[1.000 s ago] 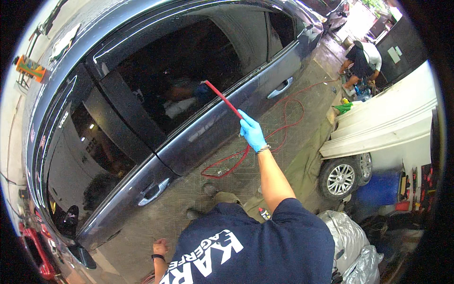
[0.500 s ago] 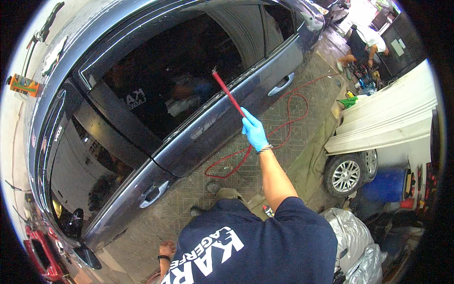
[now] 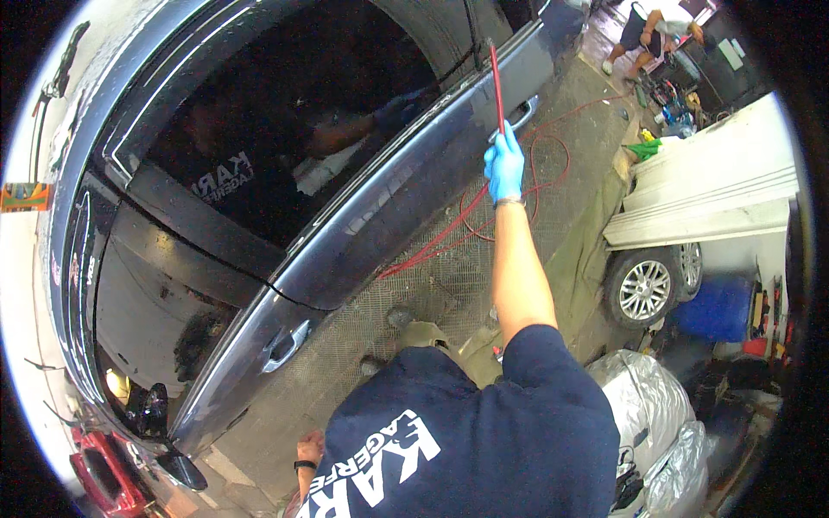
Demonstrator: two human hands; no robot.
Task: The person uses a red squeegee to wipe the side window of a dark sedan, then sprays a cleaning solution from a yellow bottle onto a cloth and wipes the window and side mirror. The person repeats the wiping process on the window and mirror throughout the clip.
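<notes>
My right hand [image 3: 506,168], in a blue glove, is closed around a slim red hose [image 3: 497,91]. The free end of the hose points up and away, over the window edge of a dark blue-grey car [image 3: 393,194]. Behind the hand is the rear door handle [image 3: 528,110], which it partly covers. The rest of the hose trails down from the hand and lies in loops on the floor. My left hand [image 3: 309,446], bare and with a black band at the wrist, hangs low beside my dark shirt. Its fingers are too small and partly hidden to read.
Grey matting [image 3: 432,289] covers the floor beside the car. To the right are stacked wheels [image 3: 646,289], a white panel [image 3: 708,194], a blue bin [image 3: 717,309] and silver covers [image 3: 652,406]. Far off, another person [image 3: 648,30] stands by clutter. An orange-green box [image 3: 24,197] is beyond the car.
My right hand has moved up and to the right along the car toward the rear handle, swinging the hose end from the window to the sill line. The other person has straightened somewhat.
</notes>
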